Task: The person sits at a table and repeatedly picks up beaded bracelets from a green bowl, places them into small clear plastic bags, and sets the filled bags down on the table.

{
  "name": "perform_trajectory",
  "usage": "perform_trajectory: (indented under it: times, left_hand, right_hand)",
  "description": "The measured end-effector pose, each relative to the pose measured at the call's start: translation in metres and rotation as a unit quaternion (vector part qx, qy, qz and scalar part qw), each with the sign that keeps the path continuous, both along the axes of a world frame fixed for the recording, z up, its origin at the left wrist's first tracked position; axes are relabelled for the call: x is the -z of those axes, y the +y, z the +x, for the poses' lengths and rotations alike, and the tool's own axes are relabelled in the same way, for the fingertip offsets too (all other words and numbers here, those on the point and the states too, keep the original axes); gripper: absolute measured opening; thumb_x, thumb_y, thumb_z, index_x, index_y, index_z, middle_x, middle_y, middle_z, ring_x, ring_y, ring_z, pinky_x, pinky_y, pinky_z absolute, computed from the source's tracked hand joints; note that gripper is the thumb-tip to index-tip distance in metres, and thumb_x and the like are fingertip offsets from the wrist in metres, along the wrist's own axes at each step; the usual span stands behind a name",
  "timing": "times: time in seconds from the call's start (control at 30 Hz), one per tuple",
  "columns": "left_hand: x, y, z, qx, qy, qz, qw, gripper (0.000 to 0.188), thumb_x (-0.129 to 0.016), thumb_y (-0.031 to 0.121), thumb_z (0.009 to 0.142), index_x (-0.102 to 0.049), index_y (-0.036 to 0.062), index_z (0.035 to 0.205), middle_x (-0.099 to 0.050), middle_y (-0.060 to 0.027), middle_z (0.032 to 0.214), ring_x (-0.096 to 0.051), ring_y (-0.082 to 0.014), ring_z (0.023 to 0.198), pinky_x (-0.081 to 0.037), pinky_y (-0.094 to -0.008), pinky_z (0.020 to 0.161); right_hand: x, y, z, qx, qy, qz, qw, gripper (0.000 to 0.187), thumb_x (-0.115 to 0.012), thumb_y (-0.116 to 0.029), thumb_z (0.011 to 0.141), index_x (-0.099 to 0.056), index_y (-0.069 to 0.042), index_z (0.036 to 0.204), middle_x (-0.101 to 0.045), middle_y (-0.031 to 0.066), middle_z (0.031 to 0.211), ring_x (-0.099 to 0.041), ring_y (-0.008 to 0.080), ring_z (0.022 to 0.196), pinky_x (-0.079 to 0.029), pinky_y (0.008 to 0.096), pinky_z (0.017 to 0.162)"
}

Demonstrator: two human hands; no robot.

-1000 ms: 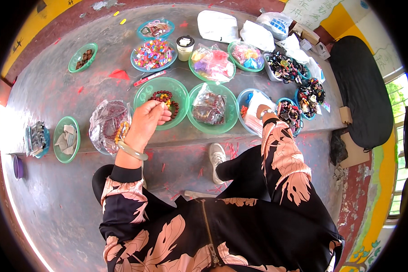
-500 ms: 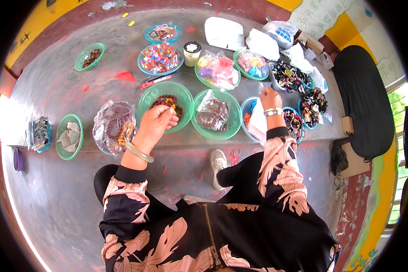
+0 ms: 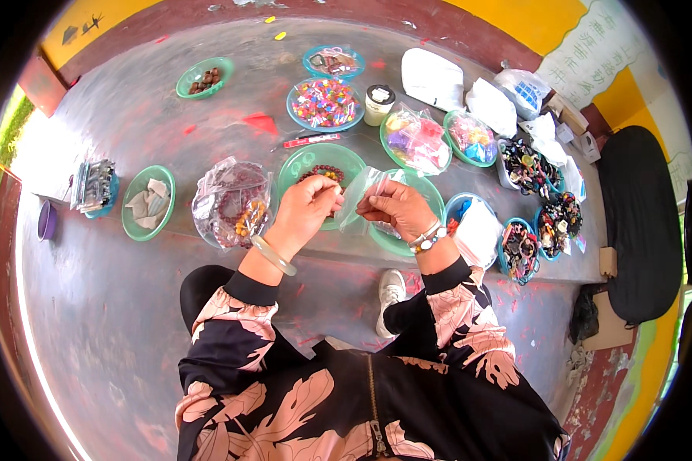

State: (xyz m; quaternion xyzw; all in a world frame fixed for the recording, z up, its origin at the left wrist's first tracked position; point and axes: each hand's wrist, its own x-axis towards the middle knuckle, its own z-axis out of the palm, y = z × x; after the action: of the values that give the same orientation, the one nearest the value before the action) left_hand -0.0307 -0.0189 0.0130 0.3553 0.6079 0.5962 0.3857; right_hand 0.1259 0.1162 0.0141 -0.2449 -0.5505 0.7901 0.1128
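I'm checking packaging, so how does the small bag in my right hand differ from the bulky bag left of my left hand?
The small bag is held up by your right hand, while no hand holds the bulky bag. The small bag looks flat; the bulky bag bulges, yellow beads showing. Both are see-through plastic.
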Motion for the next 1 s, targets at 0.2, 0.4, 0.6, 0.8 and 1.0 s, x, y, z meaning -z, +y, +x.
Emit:
perform_trajectory:
  times: [0.2,0.4,0.6,0.8,1.0]
  left_hand:
    - [-0.002,-0.005,0.007,0.003,0.0,0.049,0.999,0.016,-0.055,0.013,0.087,-0.058,-0.0016,0.094,-0.062,-0.0045,0.079,-0.058,-0.0091,0.071,-0.047,-0.0236,0.062]
    - [0.006,-0.005,0.014,0.003,0.027,0.026,0.999,0.016,-0.056,0.015,0.087,-0.058,-0.0003,0.093,-0.061,-0.0036,0.077,-0.056,-0.0079,0.067,-0.047,-0.0235,0.059]
    - [0.013,-0.001,0.012,-0.034,0.032,-0.005,0.999,0.016,-0.055,0.014,0.086,-0.059,-0.0011,0.09,-0.061,-0.0059,0.076,-0.056,-0.0101,0.066,-0.048,-0.0257,0.058]
    - [0.019,0.0,0.01,-0.054,0.004,-0.024,0.998,0.016,-0.055,0.013,0.085,-0.058,-0.0021,0.09,-0.061,-0.0065,0.076,-0.058,-0.011,0.067,-0.05,-0.0264,0.058]
    - [0.02,-0.001,0.01,-0.053,0.007,-0.028,0.998,0.016,-0.054,0.01,0.084,-0.059,-0.0027,0.092,-0.062,-0.0072,0.077,-0.06,-0.012,0.068,-0.052,-0.0269,0.061]
  right_hand:
    - [-0.003,-0.009,-0.015,0.001,-0.09,0.116,0.989,0.02,-0.056,-0.012,0.086,-0.062,0.001,0.099,-0.064,0.0076,0.083,-0.064,0.0167,0.077,-0.052,0.0251,0.064]
    - [0.005,-0.015,-0.027,0.013,-0.035,0.102,0.994,0.021,-0.052,-0.009,0.083,-0.061,0.003,0.097,-0.065,0.0084,0.083,-0.064,0.0156,0.072,-0.054,0.0265,0.065]
    - [0.006,-0.019,-0.032,0.037,-0.039,0.087,0.995,0.016,-0.059,-0.008,0.08,-0.063,0.004,0.09,-0.065,0.0071,0.078,-0.063,0.0128,0.069,-0.051,0.0247,0.063]
    - [0.009,-0.019,-0.035,0.07,-0.046,0.163,0.983,0.013,-0.063,-0.009,0.078,-0.064,0.002,0.084,-0.065,0.0049,0.074,-0.059,0.0096,0.063,-0.046,0.023,0.057]
    - [0.018,-0.022,-0.041,0.077,-0.041,0.188,0.978,0.013,-0.066,-0.011,0.077,-0.063,0.002,0.08,-0.064,0.0045,0.071,-0.057,0.0087,0.061,-0.046,0.0228,0.056]
